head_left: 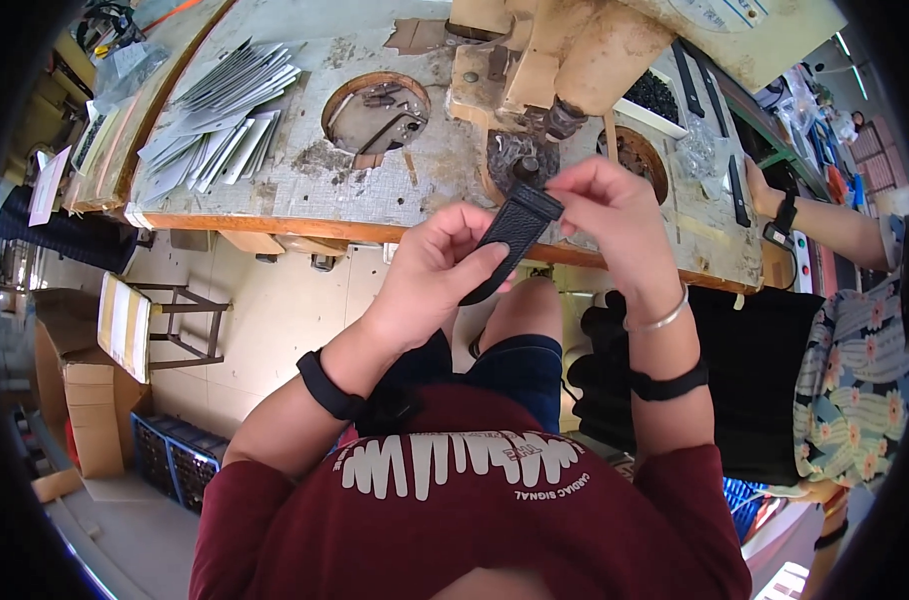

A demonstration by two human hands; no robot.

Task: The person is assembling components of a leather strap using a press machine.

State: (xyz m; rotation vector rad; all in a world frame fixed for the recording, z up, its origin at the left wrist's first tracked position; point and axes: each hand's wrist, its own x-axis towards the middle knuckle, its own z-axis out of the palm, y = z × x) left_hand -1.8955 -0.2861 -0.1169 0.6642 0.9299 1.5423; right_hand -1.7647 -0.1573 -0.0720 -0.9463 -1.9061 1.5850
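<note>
A black, grained leather strap (520, 225), apparently folded over with a band across its far end, is held in front of the bench edge. My left hand (430, 265) is closed around its lower part, with the thumb pressed flat on top. At the strap's upper right corner, my right hand (615, 215) pinches with thumb and forefinger. Whether a small piece sits in that pinch is hidden by the fingers. Just beyond the strap's end lies the dark base of a bench machine (523, 155).
The machine's tan body (575, 60) rises over the worn bench (275, 185). Thin grey-white sheets (215, 120) lie fanned at left, beside a round recess (330, 120) with a bent rod. A white tray of small black parts (653, 100) stands right. A co-worker's hand (763, 192) rests at the right edge.
</note>
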